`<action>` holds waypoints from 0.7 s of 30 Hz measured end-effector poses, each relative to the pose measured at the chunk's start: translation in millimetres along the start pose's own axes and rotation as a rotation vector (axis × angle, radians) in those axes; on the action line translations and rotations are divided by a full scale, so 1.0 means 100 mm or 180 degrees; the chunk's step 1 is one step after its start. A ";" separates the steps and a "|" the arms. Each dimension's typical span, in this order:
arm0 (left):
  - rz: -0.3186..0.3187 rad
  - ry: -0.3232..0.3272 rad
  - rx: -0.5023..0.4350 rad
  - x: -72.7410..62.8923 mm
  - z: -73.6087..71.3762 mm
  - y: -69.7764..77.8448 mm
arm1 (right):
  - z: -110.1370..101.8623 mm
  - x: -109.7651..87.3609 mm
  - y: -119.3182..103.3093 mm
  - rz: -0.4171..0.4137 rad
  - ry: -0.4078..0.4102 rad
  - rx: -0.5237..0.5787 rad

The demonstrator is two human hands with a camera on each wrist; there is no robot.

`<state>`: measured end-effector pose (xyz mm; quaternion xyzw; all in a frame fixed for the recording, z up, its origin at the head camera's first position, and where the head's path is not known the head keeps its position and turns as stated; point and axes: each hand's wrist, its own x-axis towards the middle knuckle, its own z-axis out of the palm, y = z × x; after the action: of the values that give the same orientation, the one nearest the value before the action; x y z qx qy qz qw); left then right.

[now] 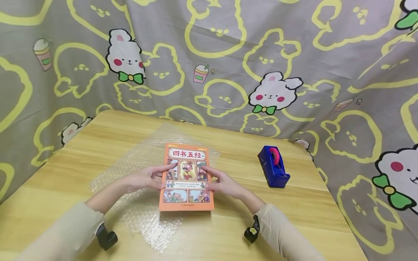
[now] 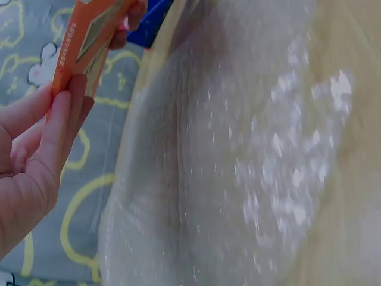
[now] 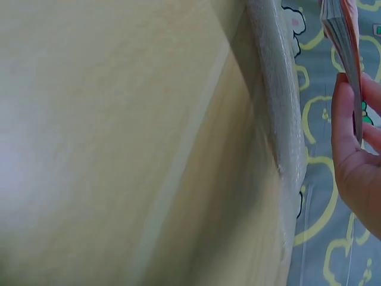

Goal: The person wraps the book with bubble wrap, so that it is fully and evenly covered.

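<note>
The room is closed off by grey patterned fabric [image 1: 225, 69], printed with yellow outlines, white rabbits and pink cups, by which the far side and both flanks are lined. Before it is set a bench [image 1: 209, 239] topped in pale, wood-grained board, with glare thrown on it; a slide across so smooth a top could easily be caused by a sideways push.

On the bench a sheet of bubble wrap [image 1: 137, 156] is spread at a slant, its lower corner pointed toward the person. Being thin and light, it could be dragged askew or creased if it were brushed by a sleeve.

Above the wrap an orange comic-style book [image 1: 187, 174] is held, cover up. It could be dropped or set down crooked if one side were released first, and its pages could be fanned by a loosened grip.

By the left hand [image 1: 143, 179] and the right hand [image 1: 225, 183] the two long edges are pinched between thumb and fingers, neither spread wide.

Well apart, to the right, a blue tape dispenser [image 1: 273, 175] is stood; it could be knocked by the right forearm. In it a pink tape roll [image 1: 276, 156] is seated.
</note>
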<state>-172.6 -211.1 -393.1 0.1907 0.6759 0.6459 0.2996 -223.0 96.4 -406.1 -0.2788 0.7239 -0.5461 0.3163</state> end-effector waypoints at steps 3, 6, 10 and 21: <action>-0.0018 0.0034 -0.0017 -0.02 -0.06 -0.02 | 0.01 0.06 -0.02 -0.0020 -0.0005 -0.0121; -0.0057 0.0086 -0.0007 -0.05 -0.12 -0.04 | 0.04 0.13 -0.05 -0.0057 -0.0005 -0.0252; -0.0080 0.0148 0.0154 -0.11 -0.20 -0.06 | 0.10 0.20 -0.16 -0.0076 0.0013 -0.0387; -0.0125 0.0262 0.0316 -0.26 -0.44 -0.16 | 0.22 0.52 -0.19 -0.0011 -0.0032 -0.0721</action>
<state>-179.6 -262.6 -405.8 0.1653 0.7224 0.6128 0.2743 -238.7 38.9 -400.2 -0.3167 0.7789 -0.4599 0.2855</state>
